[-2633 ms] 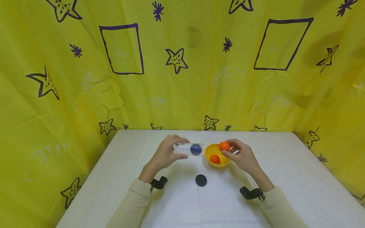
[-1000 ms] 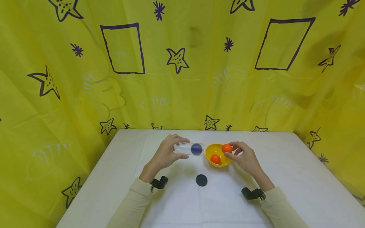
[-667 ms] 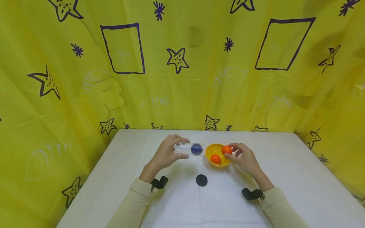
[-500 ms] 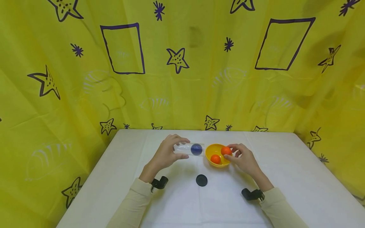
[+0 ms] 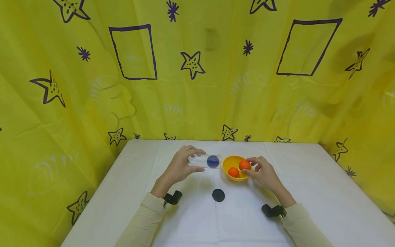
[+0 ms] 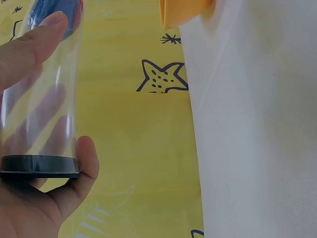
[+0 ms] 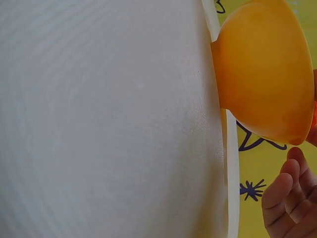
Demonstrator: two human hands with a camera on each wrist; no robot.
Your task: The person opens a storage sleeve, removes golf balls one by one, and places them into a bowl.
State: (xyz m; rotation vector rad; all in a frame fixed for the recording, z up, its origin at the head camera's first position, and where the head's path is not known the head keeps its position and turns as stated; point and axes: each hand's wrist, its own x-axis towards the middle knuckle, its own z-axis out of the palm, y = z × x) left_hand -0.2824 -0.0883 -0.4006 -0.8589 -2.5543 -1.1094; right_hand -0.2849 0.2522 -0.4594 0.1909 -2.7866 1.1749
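Note:
My left hand (image 5: pixel 198 160) grips a clear plastic tube (image 5: pixel 202 161) and holds it level above the table, its mouth toward a yellow bowl (image 5: pixel 226 162). A blue ball (image 5: pixel 213 161) sits inside the tube near that mouth. In the left wrist view my thumb and fingers wrap the tube (image 6: pixel 42 99), which has a black end cap (image 6: pixel 39 166). My right hand (image 5: pixel 247 165) pinches an orange ball (image 5: pixel 243 164) low inside the bowl, beside a second orange ball (image 5: pixel 233 172). The right wrist view shows the bowl (image 7: pixel 262 74) from outside, with my curled fingers (image 7: pixel 287 198) beside it.
A loose black round lid (image 5: pixel 218 195) lies on the white table (image 5: pixel 308 192), nearer to me than the bowl. A yellow curtain with purple stars (image 5: pixel 197 85) hangs behind the table and along both sides.
My right hand has lowered the orange ball from above the bowl's rim down into the bowl. The left hand and tube have stayed still.

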